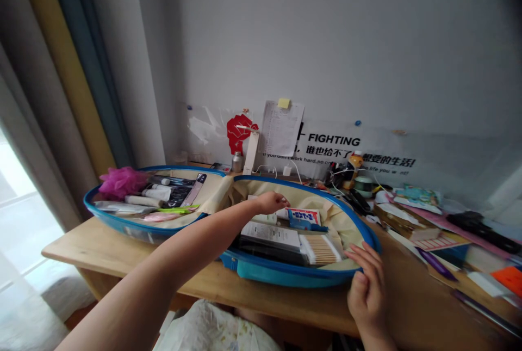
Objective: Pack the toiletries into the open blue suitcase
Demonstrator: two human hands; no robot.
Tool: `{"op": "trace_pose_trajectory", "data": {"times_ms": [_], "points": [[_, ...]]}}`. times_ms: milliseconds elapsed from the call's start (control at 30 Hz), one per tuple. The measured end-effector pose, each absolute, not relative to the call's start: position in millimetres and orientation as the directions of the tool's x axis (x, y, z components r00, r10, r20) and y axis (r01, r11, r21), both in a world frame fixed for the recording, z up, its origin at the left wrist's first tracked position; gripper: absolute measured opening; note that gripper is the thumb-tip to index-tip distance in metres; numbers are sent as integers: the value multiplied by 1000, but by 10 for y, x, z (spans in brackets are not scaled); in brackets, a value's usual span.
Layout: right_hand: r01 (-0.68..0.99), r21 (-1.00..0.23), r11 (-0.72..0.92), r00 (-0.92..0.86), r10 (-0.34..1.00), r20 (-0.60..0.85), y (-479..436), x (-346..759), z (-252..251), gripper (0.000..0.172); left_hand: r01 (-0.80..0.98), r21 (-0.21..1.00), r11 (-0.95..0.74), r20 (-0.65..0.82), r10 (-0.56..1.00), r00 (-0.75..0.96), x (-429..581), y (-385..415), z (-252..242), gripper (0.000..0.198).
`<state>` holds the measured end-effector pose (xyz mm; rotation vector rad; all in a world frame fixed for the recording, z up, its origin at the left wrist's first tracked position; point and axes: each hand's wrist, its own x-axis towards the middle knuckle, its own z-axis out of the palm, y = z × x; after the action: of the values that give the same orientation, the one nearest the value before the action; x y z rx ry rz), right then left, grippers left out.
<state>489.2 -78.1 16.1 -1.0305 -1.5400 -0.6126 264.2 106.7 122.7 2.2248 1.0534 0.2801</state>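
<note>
A blue-rimmed case (302, 279) lies spread open on the wooden table in two halves. My left hand (274, 202) reaches into its right half, fingers curled together just above a toothpaste box (305, 217); whatever is between them is hidden. Below it are a pack with a white printed label (271, 235) and a clear pack of cotton swabs (320, 248). At the right rim rests my right hand (369, 283), open, its fingers stretched over the edge beside the beige lining. A pink bath puff (122, 182) sits in the left half, near white tubes (158, 193).
Cluttered items cover the table's right side, including a purple pen (436, 264), an orange piece (508, 281) and a green-lidded jar (362, 185). Along the wall stand a small metal bottle (237, 161) and an orange bottle (353, 168). Curtains (77, 57) hang at left.
</note>
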Motion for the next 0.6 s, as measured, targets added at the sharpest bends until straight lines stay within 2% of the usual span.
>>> {"op": "trace_pose_trajectory", "data": {"times_ms": [600], "points": [[863, -149, 483, 3, 290, 957, -793, 4888, 166, 35, 680, 562, -471, -192, 725, 661, 2669, 1011, 1223, 31]]}}
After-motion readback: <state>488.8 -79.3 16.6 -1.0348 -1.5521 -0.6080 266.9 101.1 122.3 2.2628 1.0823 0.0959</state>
